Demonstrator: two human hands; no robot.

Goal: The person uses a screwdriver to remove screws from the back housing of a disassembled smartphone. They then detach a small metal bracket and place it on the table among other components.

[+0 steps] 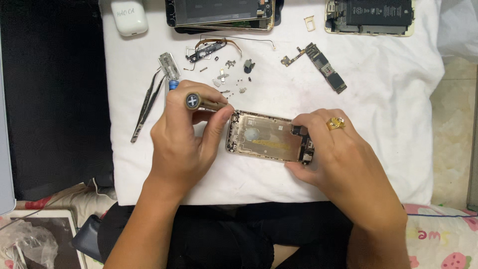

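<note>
On the white cloth (149, 174), from the left: tweezers (147, 107) are lying just beside the left hand (186, 142), whose fingers are closing tight round a screwdriver (204, 102), tip at the gold phone shell (264, 137). The shell is lying open mid-cloth, mostly stripped. The right hand (331, 152) is pinching its right end. A logic board (321, 67) is lying behind.

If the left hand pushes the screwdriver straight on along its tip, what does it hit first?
The left hand aims the screwdriver right and slightly down; it would likely meet the phone shell's near left edge first, though depth is unclear.
</note>
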